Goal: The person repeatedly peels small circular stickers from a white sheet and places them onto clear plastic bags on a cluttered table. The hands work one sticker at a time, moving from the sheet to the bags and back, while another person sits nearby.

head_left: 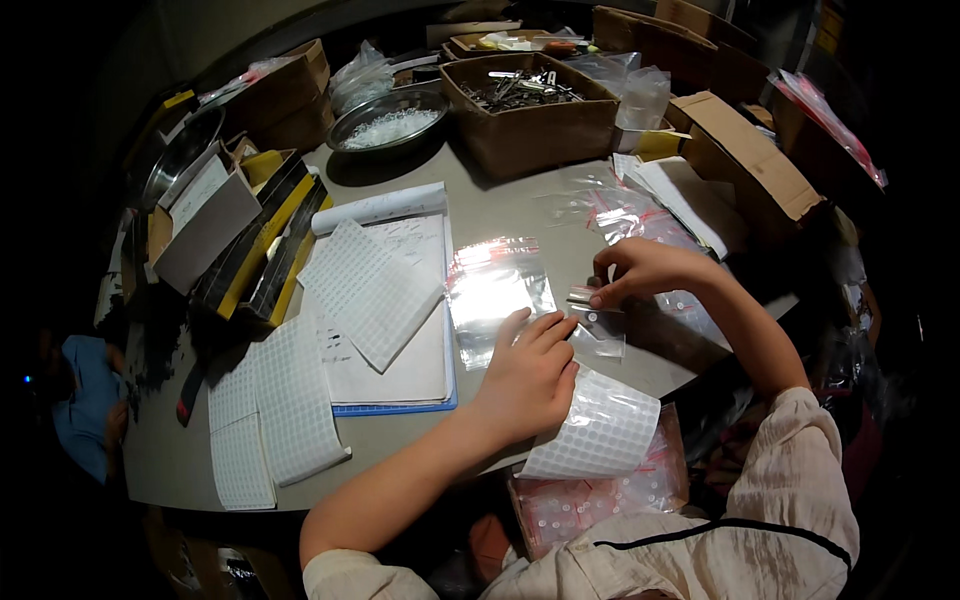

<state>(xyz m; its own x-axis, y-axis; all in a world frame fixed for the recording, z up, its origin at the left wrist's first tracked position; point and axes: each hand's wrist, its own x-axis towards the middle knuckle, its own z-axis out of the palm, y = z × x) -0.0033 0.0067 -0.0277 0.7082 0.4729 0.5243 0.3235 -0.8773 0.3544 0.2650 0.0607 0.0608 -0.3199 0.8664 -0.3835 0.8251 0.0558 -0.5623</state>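
Note:
My right hand (640,275) pinches the top edge of a small clear zip bag (608,343) near the table's front right. A round white sticker shows on that bag, and a small dark strip lies at my fingertips, too small to name. My left hand (530,378) lies with its fingers stretched out, over the lower corner of a stack of clear zip bags (492,300) and beside the small bag. Under its thumb side a sheet of round white stickers (600,425) hangs over the table edge.
A lap-level box (545,510) holds stickered bags. Left lie a notepad (390,385) and more sticker sheets (295,400). Behind stand a metal bowl (388,130) of clear pieces and a carton (540,130) of metal parts. More clear bags (640,215) lie right. Another person (90,400) is at far left.

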